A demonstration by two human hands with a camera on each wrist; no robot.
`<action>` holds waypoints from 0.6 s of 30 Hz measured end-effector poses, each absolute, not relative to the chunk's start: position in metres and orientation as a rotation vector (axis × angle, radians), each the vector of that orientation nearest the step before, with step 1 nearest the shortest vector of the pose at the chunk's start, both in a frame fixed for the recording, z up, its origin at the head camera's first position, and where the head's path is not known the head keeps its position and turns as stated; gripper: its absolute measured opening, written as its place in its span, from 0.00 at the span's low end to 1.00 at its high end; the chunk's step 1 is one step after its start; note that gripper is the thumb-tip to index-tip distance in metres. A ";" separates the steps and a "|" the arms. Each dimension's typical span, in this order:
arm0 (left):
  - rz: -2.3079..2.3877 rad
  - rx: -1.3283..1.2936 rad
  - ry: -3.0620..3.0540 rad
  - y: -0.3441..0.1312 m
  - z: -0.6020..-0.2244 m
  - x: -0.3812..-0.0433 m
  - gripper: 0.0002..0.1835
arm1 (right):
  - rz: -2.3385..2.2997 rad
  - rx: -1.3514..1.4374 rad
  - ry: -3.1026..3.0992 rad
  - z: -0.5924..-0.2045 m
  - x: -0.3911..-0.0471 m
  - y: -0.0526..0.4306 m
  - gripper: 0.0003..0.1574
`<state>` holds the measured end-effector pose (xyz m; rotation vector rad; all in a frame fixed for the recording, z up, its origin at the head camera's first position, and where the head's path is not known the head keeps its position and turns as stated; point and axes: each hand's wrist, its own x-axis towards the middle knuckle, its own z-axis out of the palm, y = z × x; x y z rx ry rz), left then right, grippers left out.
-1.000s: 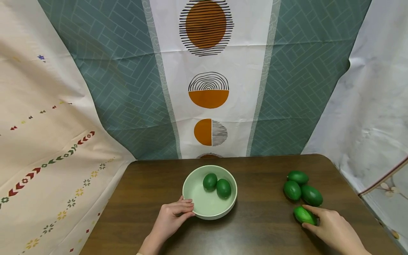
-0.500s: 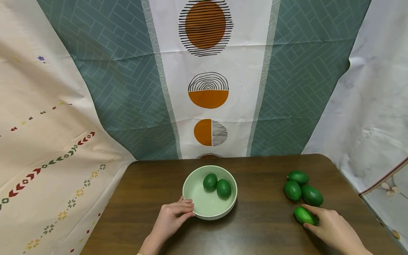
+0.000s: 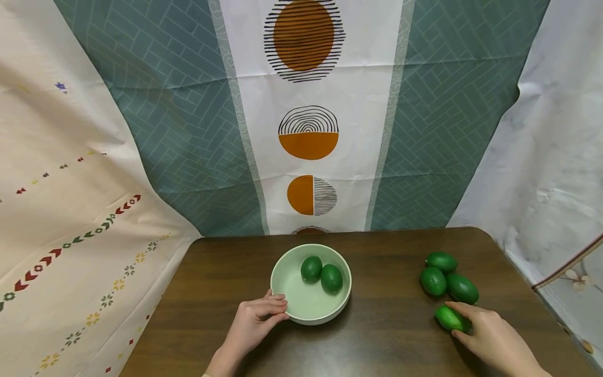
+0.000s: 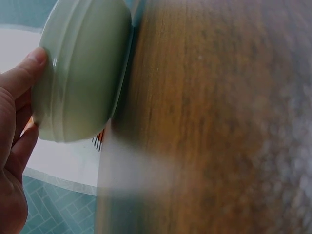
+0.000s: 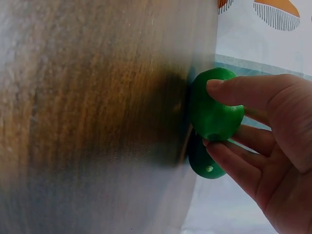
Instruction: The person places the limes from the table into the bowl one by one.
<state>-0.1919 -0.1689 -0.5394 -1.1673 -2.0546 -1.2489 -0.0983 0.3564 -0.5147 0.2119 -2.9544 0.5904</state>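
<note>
A pale green bowl (image 3: 306, 309) stands on the table with two dark green limes in it, a left one (image 3: 311, 269) and a right one (image 3: 332, 278). My left hand (image 3: 256, 319) pinches the bowl's near left rim, its thumb on the outer wall (image 4: 87, 73) in the left wrist view. Over at the right, my right hand (image 3: 490, 332) holds a brighter green lime (image 3: 449, 318) between thumb and fingers, low at the table. In the right wrist view the thumb lies across this lime (image 5: 217, 114), and part of another lime (image 5: 207, 163) shows behind it.
Three more limes (image 3: 432, 281) lie clustered just beyond my right hand. The brown wooden table (image 3: 377, 335) has its far edge against a hanging patterned cloth (image 3: 325, 94). Light cloths hang at the left (image 3: 70, 220) and right (image 3: 551, 183).
My right thumb has shifted slightly rightward along the lime. The left hand, the bowl and the other limes stay where they were.
</note>
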 end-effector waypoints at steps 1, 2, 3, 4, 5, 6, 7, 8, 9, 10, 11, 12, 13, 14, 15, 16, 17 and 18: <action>-1.251 -1.167 -2.055 -0.168 -0.539 -0.192 0.12 | 0.581 0.212 -2.948 -0.515 -0.098 0.357 0.36; -1.251 -1.167 -2.055 -0.168 -0.539 -0.192 0.12 | 0.575 0.207 -2.945 -0.515 -0.098 0.357 0.36; -1.254 -1.165 -2.056 -0.167 -0.539 -0.192 0.12 | 0.574 0.209 -2.946 -0.515 -0.097 0.357 0.36; -1.254 -1.164 -2.055 -0.168 -0.539 -0.192 0.12 | 0.581 0.215 -2.948 -0.515 -0.098 0.357 0.35; -1.254 -1.165 -2.053 -0.168 -0.539 -0.192 0.12 | 0.586 0.220 -2.949 -0.515 -0.098 0.357 0.35; -1.255 -1.166 -2.053 -0.168 -0.539 -0.192 0.12 | 0.585 0.218 -2.949 -0.515 -0.098 0.357 0.35; -1.257 -1.169 -2.053 -0.168 -0.539 -0.192 0.12 | 0.585 0.212 -2.952 -0.515 -0.098 0.357 0.35; -1.257 -1.170 -2.053 -0.168 -0.539 -0.192 0.12 | 0.590 0.212 -2.956 -0.515 -0.098 0.357 0.35; -1.258 -1.169 -2.053 -0.168 -0.539 -0.192 0.12 | 0.594 0.216 -2.959 -0.515 -0.098 0.357 0.35; -1.258 -1.168 -2.053 -0.168 -0.539 -0.192 0.12 | 0.602 0.221 -2.963 -0.514 -0.099 0.357 0.35; -1.258 -1.166 -2.053 -0.168 -0.539 -0.192 0.12 | 0.601 0.220 -2.965 -0.514 -0.099 0.357 0.35; -1.259 -1.167 -2.053 -0.168 -0.539 -0.192 0.12 | 0.597 0.213 -2.967 -0.514 -0.099 0.357 0.34; -1.257 -1.168 -2.054 -0.168 -0.539 -0.192 0.12 | 0.596 0.210 -2.969 -0.513 -0.099 0.357 0.34; -1.256 -1.168 -2.053 -0.168 -0.539 -0.192 0.12 | 0.593 0.210 -2.972 -0.513 -0.099 0.357 0.34; -1.254 -1.168 -2.051 -0.168 -0.539 -0.192 0.12 | 0.596 0.209 -2.979 -0.512 -0.099 0.356 0.34; -1.252 -1.169 -2.049 -0.168 -0.539 -0.193 0.12 | 0.597 0.206 -2.984 -0.512 -0.100 0.356 0.34; -1.249 -1.171 -2.048 -0.168 -0.539 -0.193 0.12 | 0.592 0.201 -2.985 -0.512 -0.100 0.356 0.33; -1.247 -1.174 -2.049 -0.168 -0.539 -0.193 0.12 | 0.589 0.193 -2.985 -0.511 -0.100 0.355 0.33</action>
